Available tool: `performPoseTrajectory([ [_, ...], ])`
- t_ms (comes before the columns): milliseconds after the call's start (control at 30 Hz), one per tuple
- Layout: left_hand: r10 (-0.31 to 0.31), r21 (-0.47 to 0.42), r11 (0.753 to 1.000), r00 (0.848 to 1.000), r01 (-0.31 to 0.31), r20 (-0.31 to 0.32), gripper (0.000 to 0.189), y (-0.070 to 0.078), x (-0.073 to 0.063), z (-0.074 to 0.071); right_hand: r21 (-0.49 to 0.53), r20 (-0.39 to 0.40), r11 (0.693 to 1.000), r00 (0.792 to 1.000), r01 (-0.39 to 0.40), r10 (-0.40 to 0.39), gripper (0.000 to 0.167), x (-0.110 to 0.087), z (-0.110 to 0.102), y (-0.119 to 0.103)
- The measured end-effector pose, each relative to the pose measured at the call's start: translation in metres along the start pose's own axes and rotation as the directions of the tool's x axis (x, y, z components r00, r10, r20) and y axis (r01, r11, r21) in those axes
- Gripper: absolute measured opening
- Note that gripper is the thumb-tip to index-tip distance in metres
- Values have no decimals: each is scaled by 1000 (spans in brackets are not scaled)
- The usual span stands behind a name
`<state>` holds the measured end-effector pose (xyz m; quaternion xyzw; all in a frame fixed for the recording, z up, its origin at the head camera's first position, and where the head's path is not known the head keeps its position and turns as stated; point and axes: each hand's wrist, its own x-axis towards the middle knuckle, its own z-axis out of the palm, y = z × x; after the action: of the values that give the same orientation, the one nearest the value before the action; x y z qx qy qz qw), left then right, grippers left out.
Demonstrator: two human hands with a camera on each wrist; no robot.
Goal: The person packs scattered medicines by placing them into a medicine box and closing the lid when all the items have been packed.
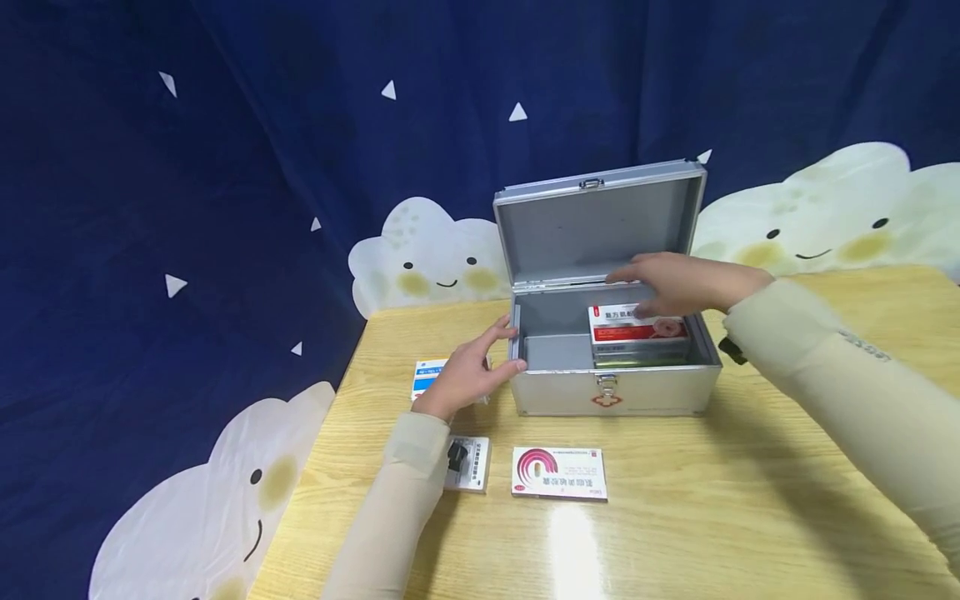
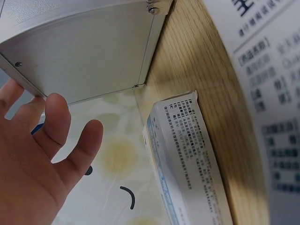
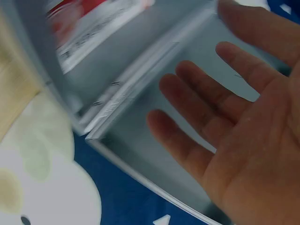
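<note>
A silver metal first-aid case [image 1: 555,392] with a red cross stands on the table, its lid [image 1: 592,229] raised. Inside, on the right, lies a red-and-white medicine box [image 1: 622,332] above a greenish item [image 1: 637,362]. My right hand [image 1: 678,279] hovers over that box, fingers spread and holding nothing; the right wrist view shows its palm before the lid. At the case's left wall, my left hand [image 1: 472,371] has its fingertips at the rim, fingers parted. Partly behind the left hand lies a blue-and-white medicine box [image 1: 427,377].
In front of the case lies a white medicine box with a pink arc [image 1: 558,473]. Another white box [image 1: 474,465] sits beside the left forearm, partly covered by it. A dark blue curtain [image 1: 420,100] with cloud shapes hangs behind the wooden table [image 1: 675,500].
</note>
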<state>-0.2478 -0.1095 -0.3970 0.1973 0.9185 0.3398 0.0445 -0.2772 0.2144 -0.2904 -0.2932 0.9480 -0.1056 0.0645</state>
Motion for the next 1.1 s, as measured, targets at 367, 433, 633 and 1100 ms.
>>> performPoseTrajectory([
  [367, 13, -3, 1000, 999, -13, -30, 61, -3, -1, -2, 89, -199, 980, 967, 178, -157, 49, -46, -14, -46],
  [433, 10, -6, 1000, 1000, -10, -28, 60, -5, -1, -2, 89, -208, 974, 960, 207, -185, 48, -51, -13, -51],
  [633, 25, -16, 1000, 1000, -25, -5, 59, -5, 1, 1, 62, -248, 966, 941, 251, -229, 48, -63, -7, -54],
  [1100, 35, -8, 999, 999, -35, -10, 61, -5, 1, 2, 13, -307, 934, 890, 357, -336, 46, -81, 7, -64],
])
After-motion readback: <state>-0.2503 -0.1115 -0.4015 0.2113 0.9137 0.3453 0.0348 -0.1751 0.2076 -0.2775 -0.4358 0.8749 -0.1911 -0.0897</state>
